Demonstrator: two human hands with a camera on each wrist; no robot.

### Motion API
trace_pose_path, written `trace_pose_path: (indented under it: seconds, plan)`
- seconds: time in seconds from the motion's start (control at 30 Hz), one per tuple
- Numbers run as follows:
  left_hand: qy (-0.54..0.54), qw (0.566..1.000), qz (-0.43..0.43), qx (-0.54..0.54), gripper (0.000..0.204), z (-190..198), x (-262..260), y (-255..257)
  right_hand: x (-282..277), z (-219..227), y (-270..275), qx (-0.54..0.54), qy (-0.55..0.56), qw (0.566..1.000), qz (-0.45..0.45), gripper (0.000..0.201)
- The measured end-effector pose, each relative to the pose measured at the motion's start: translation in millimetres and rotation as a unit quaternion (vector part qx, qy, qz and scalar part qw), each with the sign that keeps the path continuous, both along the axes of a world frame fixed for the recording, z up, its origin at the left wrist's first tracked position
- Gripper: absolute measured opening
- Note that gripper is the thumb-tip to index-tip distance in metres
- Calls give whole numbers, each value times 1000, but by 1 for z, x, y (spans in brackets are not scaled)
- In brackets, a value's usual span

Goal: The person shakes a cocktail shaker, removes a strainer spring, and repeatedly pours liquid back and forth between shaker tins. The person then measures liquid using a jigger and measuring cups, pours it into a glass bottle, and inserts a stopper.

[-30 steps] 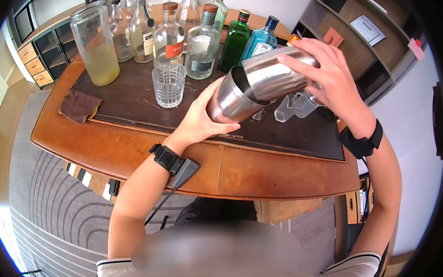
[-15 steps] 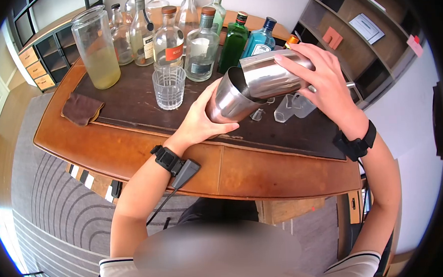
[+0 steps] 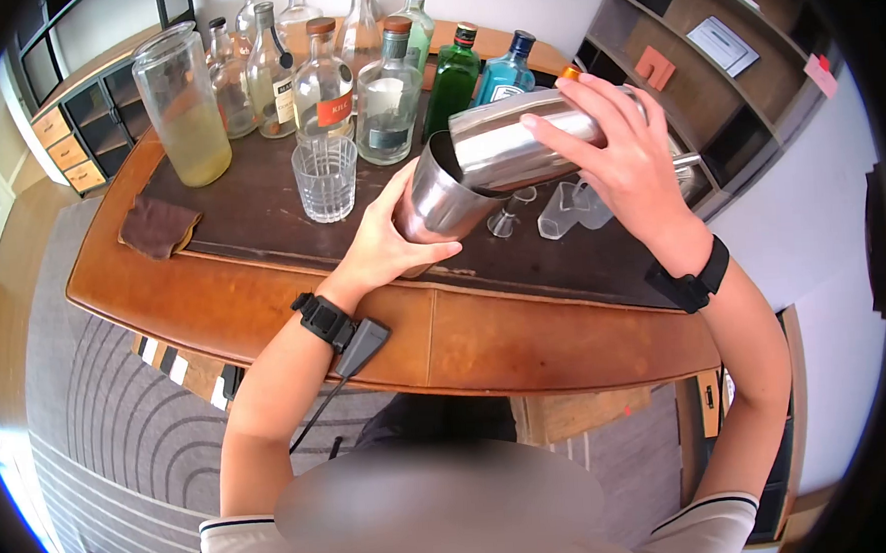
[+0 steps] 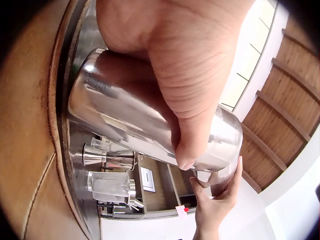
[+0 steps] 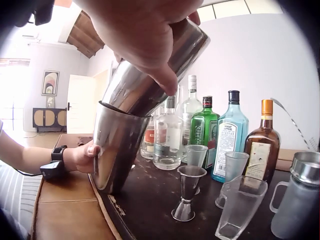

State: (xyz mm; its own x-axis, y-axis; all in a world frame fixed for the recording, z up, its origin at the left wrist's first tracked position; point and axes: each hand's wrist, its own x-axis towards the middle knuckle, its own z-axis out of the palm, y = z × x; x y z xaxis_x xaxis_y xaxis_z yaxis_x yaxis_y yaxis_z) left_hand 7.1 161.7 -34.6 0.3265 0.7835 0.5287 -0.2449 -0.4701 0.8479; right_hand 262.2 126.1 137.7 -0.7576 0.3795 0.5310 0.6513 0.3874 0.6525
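Note:
My left hand (image 3: 386, 234) grips a steel shaker tin (image 3: 451, 206), low over the front part of the dark desk inlay, its mouth up and leaning. A second steel shaker tin (image 3: 521, 144) is in my right hand (image 3: 622, 157), tipped so that its mouth end sits at the open rim of the first. The right wrist view shows the upper tin (image 5: 142, 87) slanting down into the lower tin (image 5: 117, 150). In the left wrist view my left thumb (image 4: 192, 142) lies along the lower tin's side. The inside of both tins is hidden.
A cut-glass tumbler (image 3: 326, 187) stands left of the tins, with a pitcher of cloudy yellow liquid (image 3: 190, 140) beyond. Several bottles line the back, a green bottle (image 3: 451, 86) among them. A jigger (image 5: 187, 192) and clear cups stand at right; a brown cloth (image 3: 160, 228) lies left.
Both tins and my hands have shifted slightly left over the desk. The tins stay mouth to mouth, and more of the jigger shows behind them. The head view has also shifted a little.

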Motion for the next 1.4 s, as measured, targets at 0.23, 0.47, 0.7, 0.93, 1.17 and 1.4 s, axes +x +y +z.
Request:
trace_pose_path:
  seconds: [0.23, 0.47, 0.7, 0.93, 1.17, 1.4]
  plan:
    - [-18, 999, 27, -18, 97, 1, -3, 0, 46, -6, -19, -25, 152, 987, -37, 81]
    - [-42, 997, 57, -41, 100, -5, -3, 6, 29, -95, -66, -340, 700, 615, 128, 94]
    - [-26, 995, 86, -37, 103, 1, -4, 2, -15, -157, -107, -407, 789, 439, 136, 93]
    - [-15, 991, 123, 46, 109, -3, -11, 7, -15, -190, -109, -398, 795, 432, 151, 96]
    - [108, 977, 101, 151, 108, 46, -23, -6, -9, -196, -109, -433, 780, 406, 199, 103]
    - [233, 918, 107, 304, 98, 106, -15, -7, -8, -197, -109, -439, 784, 387, 206, 106]
